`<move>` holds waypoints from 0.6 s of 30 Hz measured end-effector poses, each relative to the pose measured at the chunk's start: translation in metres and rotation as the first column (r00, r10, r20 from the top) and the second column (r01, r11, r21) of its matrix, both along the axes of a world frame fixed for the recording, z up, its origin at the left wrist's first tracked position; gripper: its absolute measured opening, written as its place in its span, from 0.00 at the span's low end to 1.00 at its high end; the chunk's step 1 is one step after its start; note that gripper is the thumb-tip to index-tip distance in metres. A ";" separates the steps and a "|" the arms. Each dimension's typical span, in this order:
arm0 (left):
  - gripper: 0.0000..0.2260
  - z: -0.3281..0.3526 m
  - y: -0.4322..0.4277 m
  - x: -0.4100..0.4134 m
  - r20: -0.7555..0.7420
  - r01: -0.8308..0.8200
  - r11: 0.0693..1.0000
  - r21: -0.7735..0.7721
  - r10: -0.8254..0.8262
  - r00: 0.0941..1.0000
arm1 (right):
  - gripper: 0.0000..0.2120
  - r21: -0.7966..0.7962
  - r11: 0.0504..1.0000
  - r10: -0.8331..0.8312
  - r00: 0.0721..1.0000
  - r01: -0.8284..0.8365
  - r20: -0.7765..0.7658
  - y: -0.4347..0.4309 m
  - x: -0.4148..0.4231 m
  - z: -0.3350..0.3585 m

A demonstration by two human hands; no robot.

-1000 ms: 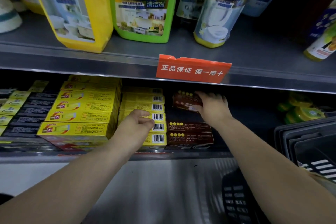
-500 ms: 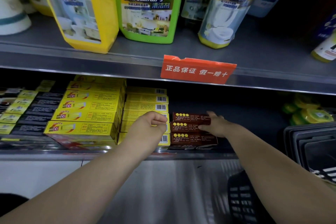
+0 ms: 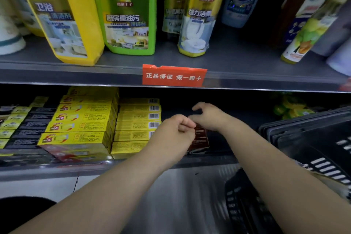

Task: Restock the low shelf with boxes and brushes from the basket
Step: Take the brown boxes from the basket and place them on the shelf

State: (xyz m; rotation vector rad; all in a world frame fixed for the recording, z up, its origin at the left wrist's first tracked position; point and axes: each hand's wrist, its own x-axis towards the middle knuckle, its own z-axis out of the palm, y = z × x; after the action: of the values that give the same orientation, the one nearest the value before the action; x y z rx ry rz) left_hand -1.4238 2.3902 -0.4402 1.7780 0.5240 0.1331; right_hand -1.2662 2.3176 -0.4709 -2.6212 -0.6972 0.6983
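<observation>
At the front edge of the low shelf (image 3: pixel 121 165), right of the yellow boxes (image 3: pixel 136 125), stands the short stack of dark brown boxes (image 3: pixel 199 138), and both hands meet just over it. A second ago the right hand (image 3: pixel 210 116) was reaching deep into the shelf with a brown box; half a second ago it lay flat against the stack, pressing that box into line. Now it has lifted clear, fingers loosely curled and apart, holding nothing that I can see. The left hand (image 3: pixel 171 135), which was resting against the barcode ends of the yellow boxes, has slid right and now covers the left part of the brown stack, its fingers bent into a loose fist; whether they pinch a box edge is hidden by the hand itself. The view is blurred by head motion. My reading: the brown box is placed and squared, so this item is done, and the hands are probably coming away. The black basket (image 3: pixel 313 148) sits at the right, beside the shelf's front corner; its contents are not visible, so how much stock remains cannot be told
</observation>
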 end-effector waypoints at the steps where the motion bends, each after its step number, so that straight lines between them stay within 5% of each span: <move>1: 0.05 0.003 -0.010 0.002 0.022 0.032 0.998 0.048 -0.033 0.999 | 0.20 0.083 0.996 0.008 1.000 -0.010 0.022 -0.011 -0.005 0.016; 5: 0.06 0.009 -0.056 0.008 0.077 0.210 0.953 0.219 -0.231 0.970 | 0.04 0.324 0.946 -0.031 0.998 0.014 0.049 -0.083 -0.031 0.065; 9: 0.13 0.012 -0.099 0.007 0.100 0.354 0.745 0.565 -0.488 0.867 | 0.06 0.478 0.862 -0.161 0.985 0.172 -0.064 -0.170 -0.046 0.080; 15: 0.18 0.000 -0.137 0.014 -0.028 0.503 0.460 0.732 -0.717 0.697 | 0.07 0.210 0.928 -0.288 0.951 0.306 -0.114 -0.247 -0.035 0.025; 18: 0.16 -0.006 -0.145 0.025 -0.101 0.539 0.357 0.763 -0.758 0.645 | 0.09 -0.064 0.980 -0.195 0.974 0.189 -0.117 -0.266 -0.026 -0.017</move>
State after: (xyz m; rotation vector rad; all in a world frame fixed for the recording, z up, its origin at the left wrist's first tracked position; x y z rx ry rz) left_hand -1.3989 2.2448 -0.4465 2.6017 -0.6231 0.0083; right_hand -1.2921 2.0515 -0.4876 -2.6206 -0.3886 0.8197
